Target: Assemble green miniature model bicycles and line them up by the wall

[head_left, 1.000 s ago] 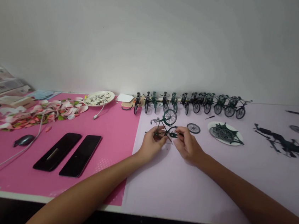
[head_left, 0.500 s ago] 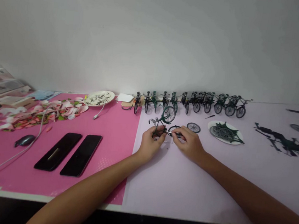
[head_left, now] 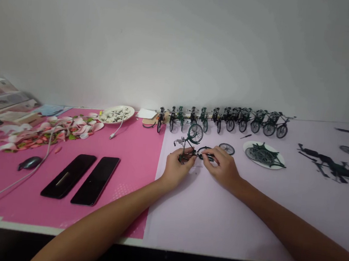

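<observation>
My left hand [head_left: 177, 164] is closed around the frame of a small dark green model bicycle [head_left: 195, 134], tilted so that one wheel points up and away. My right hand [head_left: 221, 164] pinches a thin screwdriver [head_left: 203, 154], its shiny shaft pointing left at the frame beside my left fingers. The tip's contact point is too small to make out. Just behind my right hand a loose grey spoked wheel [head_left: 227, 148] lies flat on the table. A second dark wheel [head_left: 202, 152] shows partly between my hands.
A row of finished-looking model bicycles [head_left: 244, 120] stands along the wall. To the right are a white plate [head_left: 278, 166] of green frames and wheels and black bicycle parts [head_left: 330, 163]. On the left lie two phones [head_left: 95, 180], petals [head_left: 68, 129], a mouse [head_left: 29, 163] and a plate of small parts [head_left: 116, 115].
The model bicycle has tilted slightly in my left hand, its raised wheel shifting a little left. My right hand stays at the frame with the screwdriver.
</observation>
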A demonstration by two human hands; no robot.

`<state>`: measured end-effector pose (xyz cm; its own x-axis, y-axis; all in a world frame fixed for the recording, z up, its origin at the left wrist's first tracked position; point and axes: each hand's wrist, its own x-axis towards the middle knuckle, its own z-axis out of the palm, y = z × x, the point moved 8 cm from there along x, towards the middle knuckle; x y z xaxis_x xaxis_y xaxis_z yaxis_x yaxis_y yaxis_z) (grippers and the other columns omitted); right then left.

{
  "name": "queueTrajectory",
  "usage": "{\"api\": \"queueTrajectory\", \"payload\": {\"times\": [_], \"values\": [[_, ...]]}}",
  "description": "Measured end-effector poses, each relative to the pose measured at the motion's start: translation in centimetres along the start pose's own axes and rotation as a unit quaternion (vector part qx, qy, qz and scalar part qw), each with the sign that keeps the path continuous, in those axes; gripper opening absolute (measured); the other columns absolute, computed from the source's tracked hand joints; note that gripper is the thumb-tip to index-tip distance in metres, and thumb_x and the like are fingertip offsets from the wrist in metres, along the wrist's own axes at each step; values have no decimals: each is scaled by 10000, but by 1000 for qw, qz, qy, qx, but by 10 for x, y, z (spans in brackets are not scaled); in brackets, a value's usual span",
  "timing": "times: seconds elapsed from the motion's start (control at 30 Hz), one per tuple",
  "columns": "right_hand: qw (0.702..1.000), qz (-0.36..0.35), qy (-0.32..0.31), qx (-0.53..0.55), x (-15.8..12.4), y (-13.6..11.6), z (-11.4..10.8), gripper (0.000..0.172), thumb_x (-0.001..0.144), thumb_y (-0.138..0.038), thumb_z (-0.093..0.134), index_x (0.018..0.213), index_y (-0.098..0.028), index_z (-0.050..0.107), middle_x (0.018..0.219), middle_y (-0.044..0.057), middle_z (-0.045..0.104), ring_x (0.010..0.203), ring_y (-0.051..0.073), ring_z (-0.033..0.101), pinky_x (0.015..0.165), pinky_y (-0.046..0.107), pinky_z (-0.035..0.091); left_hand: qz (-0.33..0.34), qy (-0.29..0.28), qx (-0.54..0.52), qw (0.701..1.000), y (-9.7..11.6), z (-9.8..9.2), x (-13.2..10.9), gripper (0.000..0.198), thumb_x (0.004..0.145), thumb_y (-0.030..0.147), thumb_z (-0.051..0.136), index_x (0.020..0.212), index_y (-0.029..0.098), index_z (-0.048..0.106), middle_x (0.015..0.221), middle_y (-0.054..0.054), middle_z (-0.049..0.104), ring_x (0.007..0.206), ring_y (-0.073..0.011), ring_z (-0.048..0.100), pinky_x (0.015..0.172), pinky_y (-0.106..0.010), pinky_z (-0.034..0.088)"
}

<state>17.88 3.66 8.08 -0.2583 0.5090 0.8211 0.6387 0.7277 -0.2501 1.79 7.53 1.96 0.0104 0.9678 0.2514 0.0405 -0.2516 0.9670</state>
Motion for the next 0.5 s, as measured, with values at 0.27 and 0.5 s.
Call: {"api": "queueTrajectory", "payload": {"times": [0.27, 0.5], "values": [[1000, -7, -4, 0, 0, 0, 1, 111, 973, -157, 598, 994, -220, 687, 791, 23, 691, 658, 172, 613, 619, 305, 476, -12, -1, -15, 1000, -6, 2, 0, 323, 829, 227, 810, 1128, 117, 760, 1100, -151, 788, 916, -193, 755, 786, -280, 603], [998, -54, -4, -25, -2, -3, 2, 127, 973, -130, 596, 1006, -226, 673, 837, 36, 719, 764, 186, 675, 695, 308, 520, -8, -5, -8, 1000, -4, 2, 1, 316, 836, 207, 790, 1135, 113, 749, 1118, -158, 784, 926, -200, 760, 800, -289, 617]]}}
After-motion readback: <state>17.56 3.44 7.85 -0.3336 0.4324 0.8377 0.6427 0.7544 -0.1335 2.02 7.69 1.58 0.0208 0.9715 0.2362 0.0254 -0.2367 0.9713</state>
